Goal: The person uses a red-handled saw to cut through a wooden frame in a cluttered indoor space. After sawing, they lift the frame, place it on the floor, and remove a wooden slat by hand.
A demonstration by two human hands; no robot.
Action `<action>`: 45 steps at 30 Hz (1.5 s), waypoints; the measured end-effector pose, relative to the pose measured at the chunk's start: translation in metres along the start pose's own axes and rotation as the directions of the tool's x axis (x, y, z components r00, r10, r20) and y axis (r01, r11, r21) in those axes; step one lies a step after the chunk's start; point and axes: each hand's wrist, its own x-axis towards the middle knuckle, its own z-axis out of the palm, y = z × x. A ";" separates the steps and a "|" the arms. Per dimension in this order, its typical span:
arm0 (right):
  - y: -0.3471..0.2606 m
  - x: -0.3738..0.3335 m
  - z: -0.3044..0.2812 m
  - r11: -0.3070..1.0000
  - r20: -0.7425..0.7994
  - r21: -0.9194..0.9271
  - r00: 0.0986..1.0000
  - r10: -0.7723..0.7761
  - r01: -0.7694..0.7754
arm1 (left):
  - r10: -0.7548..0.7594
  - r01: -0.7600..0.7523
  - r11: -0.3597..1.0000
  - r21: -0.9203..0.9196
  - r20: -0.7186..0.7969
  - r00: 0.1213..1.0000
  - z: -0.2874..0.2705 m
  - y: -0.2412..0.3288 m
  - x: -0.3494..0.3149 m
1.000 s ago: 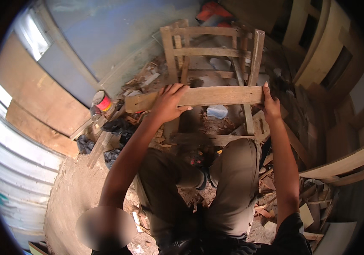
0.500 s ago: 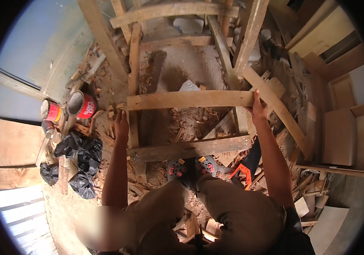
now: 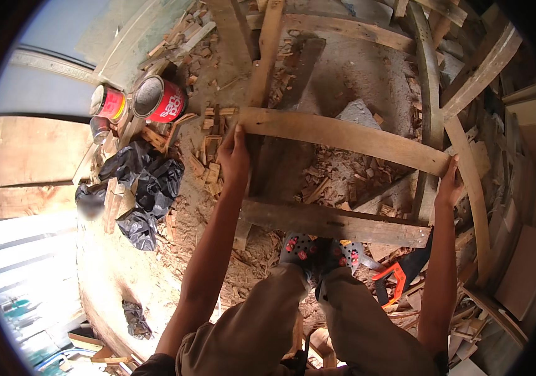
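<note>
A flat, slightly bowed wooden slat (image 3: 349, 139) lies crosswise above a wooden frame, with a hand at each end. My left hand (image 3: 235, 153) grips its left end, thumb up along the edge. At the other end, my right hand (image 3: 449, 185) has its fingers closed on the slat. Nearer to me, a darker crosspiece (image 3: 337, 223) joins the frame's two side rails, with my shoes just in front of it. The left rail (image 3: 265, 59) and the right rail (image 3: 429, 81) run away from me. The fingers under the slat are partly hidden.
An orange-handled saw (image 3: 399, 282) lies right of my shoes. At the left stand a red paint can (image 3: 171, 103) and a smaller can (image 3: 116, 105), near black plastic bags (image 3: 146, 178). Wood chips (image 3: 215, 172) litter the floor. A loose board (image 3: 473, 194) slants along the right.
The view has turned left, so the frame shows farther right and tilted. My left hand, beside the slat's end before, now grips it. My right hand stays at the right end.
</note>
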 end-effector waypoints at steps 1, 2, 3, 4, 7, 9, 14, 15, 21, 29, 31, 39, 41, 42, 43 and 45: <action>0.003 0.002 -0.005 1.000 0.006 0.023 1.000 -0.011 0.010 | 0.012 -0.012 1.000 -0.010 0.006 1.000 0.003 -0.012 -0.003; 0.007 0.005 -0.005 0.999 0.017 0.034 0.999 -0.042 0.042 | -0.009 0.025 0.987 0.159 -0.096 0.995 -0.004 -0.019 -0.002; 0.016 0.008 -0.004 0.996 0.019 0.057 0.997 -0.070 0.069 | -0.026 0.076 0.951 0.300 -0.166 0.986 -0.005 -0.031 0.000; 0.029 0.013 -0.004 0.992 0.016 0.086 0.995 -0.098 0.097 | 0.015 0.017 0.970 0.243 -0.130 0.991 -0.002 -0.033 -0.004; 0.059 0.014 -0.008 0.931 0.068 0.364 0.998 -0.004 -0.021 | -0.026 0.052 0.983 0.177 -0.149 0.989 0.012 -0.012 -0.016; 0.066 0.006 -0.007 0.814 0.158 0.557 0.984 0.088 -0.162 | 0.066 -0.058 0.994 0.092 -0.093 0.993 -0.001 -0.029 -0.005; 0.021 -0.026 -0.017 0.814 0.236 0.536 0.965 0.112 -0.225 | 0.090 -0.079 0.992 0.103 -0.111 0.990 -0.015 -0.042 -0.010; 0.014 -0.030 -0.022 0.838 0.250 0.500 0.963 0.099 -0.216 | 0.116 -0.103 0.988 0.112 -0.121 0.986 -0.015 -0.044 -0.011; 0.015 -0.045 -0.031 0.920 0.291 0.377 0.957 -0.005 -0.110 | 0.043 -0.054 0.996 -0.065 -0.154 0.987 -0.035 -0.066 -0.003; 0.022 -0.043 -0.021 0.917 0.229 0.388 0.955 -0.190 0.089 | 0.090 -0.089 0.996 0.024 -0.070 0.993 -0.016 -0.042 -0.014; 0.012 -0.038 -0.019 0.924 0.228 0.361 0.949 -0.219 0.127 | 0.042 -0.042 0.998 -0.047 -0.003 0.999 -0.013 -0.033 -0.015; -0.004 -0.022 0.004 0.918 0.142 0.351 0.958 -0.248 0.186 | 0.070 -0.072 0.996 -0.054 -0.023 0.997 0.000 -0.032 0.011; -0.004 -0.023 0.007 0.908 0.109 0.345 0.951 -0.288 0.235 | 0.105 -0.107 0.992 -0.065 -0.029 0.994 -0.005 -0.042 0.013; 0.006 -0.020 0.010 0.915 0.079 0.323 0.957 -0.280 0.241 | 0.106 -0.108 0.990 -0.091 -0.026 0.994 -0.006 -0.046 0.014; 0.007 -0.022 0.016 0.920 0.059 0.311 0.961 -0.270 0.239 | 0.113 -0.116 0.988 -0.106 -0.033 0.993 -0.011 -0.048 0.016; -0.001 -0.026 0.016 0.882 0.053 0.383 0.947 -0.317 0.274 | 0.046 -0.051 0.995 -0.081 -0.065 0.997 -0.018 -0.056 0.017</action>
